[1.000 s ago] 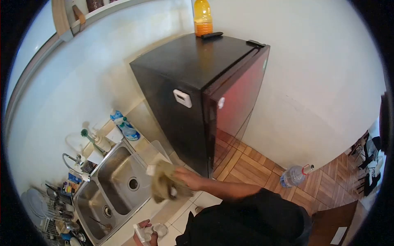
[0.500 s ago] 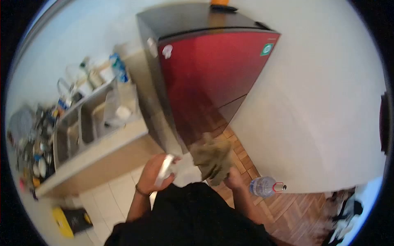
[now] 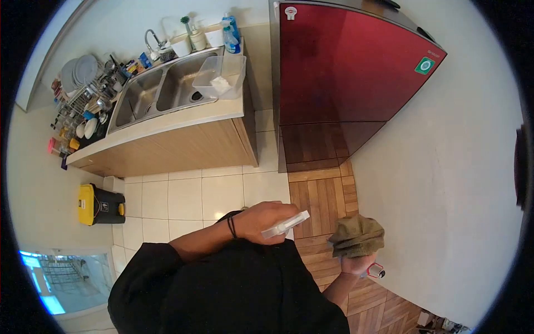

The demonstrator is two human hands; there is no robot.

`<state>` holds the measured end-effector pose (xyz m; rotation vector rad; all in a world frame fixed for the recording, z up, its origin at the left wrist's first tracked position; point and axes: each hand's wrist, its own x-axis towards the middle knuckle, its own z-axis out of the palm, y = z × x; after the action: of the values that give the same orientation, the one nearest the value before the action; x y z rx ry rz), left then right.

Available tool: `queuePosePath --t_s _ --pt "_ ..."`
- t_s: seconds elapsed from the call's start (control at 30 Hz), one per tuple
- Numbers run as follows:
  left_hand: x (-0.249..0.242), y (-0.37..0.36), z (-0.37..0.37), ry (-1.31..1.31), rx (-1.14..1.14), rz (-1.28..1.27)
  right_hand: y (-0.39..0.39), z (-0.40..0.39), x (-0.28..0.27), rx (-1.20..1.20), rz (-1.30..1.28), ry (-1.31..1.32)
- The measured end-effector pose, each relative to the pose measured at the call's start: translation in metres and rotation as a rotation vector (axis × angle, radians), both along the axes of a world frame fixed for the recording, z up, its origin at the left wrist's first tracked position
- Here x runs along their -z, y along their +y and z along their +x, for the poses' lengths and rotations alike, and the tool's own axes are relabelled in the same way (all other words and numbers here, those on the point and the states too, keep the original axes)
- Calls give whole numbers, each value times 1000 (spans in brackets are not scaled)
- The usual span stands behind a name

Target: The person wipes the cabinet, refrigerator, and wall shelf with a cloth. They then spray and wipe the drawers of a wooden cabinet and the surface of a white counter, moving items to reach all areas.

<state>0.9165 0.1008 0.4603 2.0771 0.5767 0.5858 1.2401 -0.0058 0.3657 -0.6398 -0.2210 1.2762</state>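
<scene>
My left hand point(image 3: 268, 218), a dark band at its wrist, is closed on a flat, clear plastic piece with a whitish edge point(image 3: 285, 225). Its exact kind I cannot make out. Farther right, my right hand point(image 3: 357, 264) grips a crumpled olive-brown cloth point(image 3: 359, 236), which bulges above the fingers and hides part of them. Just beyond that hand, the red-ringed top of a bottle point(image 3: 376, 271) shows; the hand covers most of its body. Both hands are over the floor in front of my body, apart from each other.
A red refrigerator point(image 3: 334, 67) stands ahead, beside a white wall point(image 3: 434, 183). To the left, a counter has a double sink point(image 3: 139, 97), a clear plastic box point(image 3: 233, 75) and a loaded dish rack point(image 3: 83, 100). A yellow-lidded bin point(image 3: 102, 204) stands on the tiles.
My view has swung left and levelled, bringing more of the sink and bin into sight. Both hands have shifted rightward in the picture, still holding the plastic piece and the cloth.
</scene>
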Motion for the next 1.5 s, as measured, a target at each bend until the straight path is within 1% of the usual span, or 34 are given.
queuePosePath --t_s 0.07,0.17,0.27,0.33,0.37,0.4,0.43,0.5,0.53,0.6,0.63,0.67,0.7,0.77,0.83,0.87,0.9,1.0,1.1,1.2,1.23,1.3,1.37,1.5 --pt "0 0 0 -23 -49 71 5 -8 -11 30 1 43" --pt "-16 -2 -14 -63 -110 70 7 -21 -17 -11 0 67" --pt "-16 -8 -40 -66 -113 -153 9 -42 -7 -77 -182 -156" --pt "-8 -15 -56 -213 -86 -156 10 -62 -17 -414 -323 -922" --pt "-3 -18 -66 -284 -71 -156 13 -76 -27 -592 -276 -1161" --pt "1 -22 -80 -181 -85 23 15 -91 -37 -747 -188 -1402" --pt "4 -26 -97 -76 -103 204 22 -109 -49 -917 21 -1486" --pt "15 -36 -129 -69 -154 247 39 -155 -78 -1130 274 -1624" --pt "20 -42 -146 -64 -180 268 46 -187 -94 -1173 304 -1684" --pt "35 -54 -186 -93 -275 126 62 -241 -127 -1236 297 -1722" --pt "35 -62 -211 -109 -285 20 71 -261 -144 -1258 257 -1704" --pt "36 -72 -234 -86 -359 44 75 -275 -151 -1281 212 -1683" --pt "37 -83 -254 -62 -426 65 82 -275 -129 -1327 213 -1390" --pt "42 -103 -291 3 -552 82 101 -262 -37 -1344 201 -809" --pt "44 -119 -322 84 -666 86 86 -267 47 -967 -340 -392" --pt "48 -128 -337 126 -726 86 65 -270 68 -754 -581 -177" --pt "68 -137 -350 124 -815 174 55 -270 88 -641 -683 -111" --pt "61 -145 -388 272 -801 68 32 -259 110 -417 -819 -100" --pt "59 -140 -410 206 -962 13 41 -245 117 -263 -897 -157" --pt "74 -118 -425 201 -1092 -71 60 -239 118 -155 -948 -215" --pt "84 -107 -432 218 -1071 -44 70 -239 119 -142 -956 -234" --pt "80 -82 -441 218 -1061 -44 96 -243 124 -119 -975 -268" --pt "76 -53 -448 209 -1063 -61 131 -257 130 -148 -972 -315" --pt "50 11 -453 163 -1147 -77 212 -309 126 -244 -894 -453"
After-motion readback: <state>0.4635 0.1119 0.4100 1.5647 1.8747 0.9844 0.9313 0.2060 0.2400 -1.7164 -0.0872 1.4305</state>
